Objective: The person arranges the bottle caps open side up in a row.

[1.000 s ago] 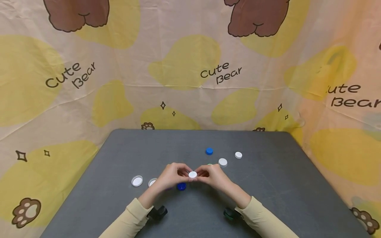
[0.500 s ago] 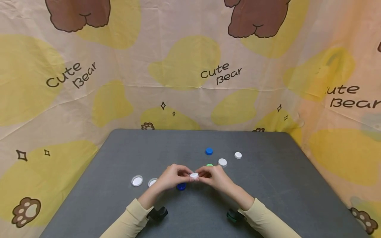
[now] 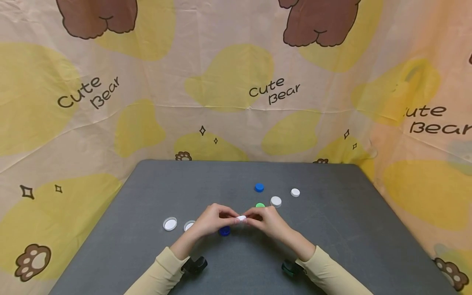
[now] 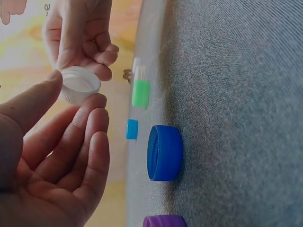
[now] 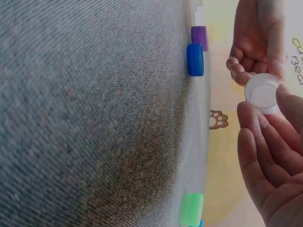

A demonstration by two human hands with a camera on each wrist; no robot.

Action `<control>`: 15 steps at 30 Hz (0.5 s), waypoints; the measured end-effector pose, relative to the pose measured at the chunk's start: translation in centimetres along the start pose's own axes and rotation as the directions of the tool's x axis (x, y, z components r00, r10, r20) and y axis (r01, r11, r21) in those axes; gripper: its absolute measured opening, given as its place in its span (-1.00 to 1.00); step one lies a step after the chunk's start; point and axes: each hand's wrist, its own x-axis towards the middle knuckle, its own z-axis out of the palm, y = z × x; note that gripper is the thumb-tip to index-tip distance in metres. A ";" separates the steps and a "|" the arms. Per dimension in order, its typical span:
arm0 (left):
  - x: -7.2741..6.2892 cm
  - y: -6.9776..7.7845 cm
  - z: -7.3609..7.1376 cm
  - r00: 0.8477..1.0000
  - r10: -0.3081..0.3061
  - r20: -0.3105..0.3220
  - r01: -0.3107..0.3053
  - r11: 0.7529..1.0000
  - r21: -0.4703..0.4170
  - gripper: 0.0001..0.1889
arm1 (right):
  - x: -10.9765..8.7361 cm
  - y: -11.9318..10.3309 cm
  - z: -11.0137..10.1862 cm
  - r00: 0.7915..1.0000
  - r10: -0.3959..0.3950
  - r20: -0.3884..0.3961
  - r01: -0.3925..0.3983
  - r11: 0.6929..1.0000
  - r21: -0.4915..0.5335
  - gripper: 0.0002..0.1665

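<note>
A white bottle cap (image 3: 241,218) with a ribbed edge is held between both hands above the table. My left hand (image 3: 215,217) pinches one side of it between thumb and fingertips. From the opposite side, my right hand (image 3: 267,218) pinches it too. In the left wrist view the cap (image 4: 79,85) shows its hollow underside; in the right wrist view its flat top (image 5: 262,92) is seen. Below the left hand lies a dark blue cap (image 3: 224,231), and a purple cap (image 4: 164,221) sits near it. Just beyond the right hand is a green cap (image 3: 259,205), partly covered.
Two white caps, one at the far left (image 3: 170,223) and one beside the left wrist (image 3: 189,225), lie on the grey table (image 3: 332,229). Toward the back are a bright blue cap (image 3: 259,187), a larger white cap (image 3: 275,201) and a small white cap (image 3: 295,192).
The white cap between the hands has tilted, its round top turning from the head view until it shows nearly edge-on. Both hands have barely moved, and more of the green cap shows.
</note>
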 end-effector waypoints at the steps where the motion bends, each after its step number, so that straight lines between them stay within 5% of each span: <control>1: 0.0 0.0 0.0 1.000 0.001 -0.008 -0.001 1.000 0.001 -0.84 | 0.0 0.0 0.0 1.000 0.003 -0.002 -0.003 1.000 0.004 -0.85; 15: 0.1 0.3 0.5 0.990 0.060 -0.129 -0.059 0.998 0.015 -0.85 | 0.1 0.1 0.1 0.978 0.209 0.013 -0.209 0.970 0.127 -0.75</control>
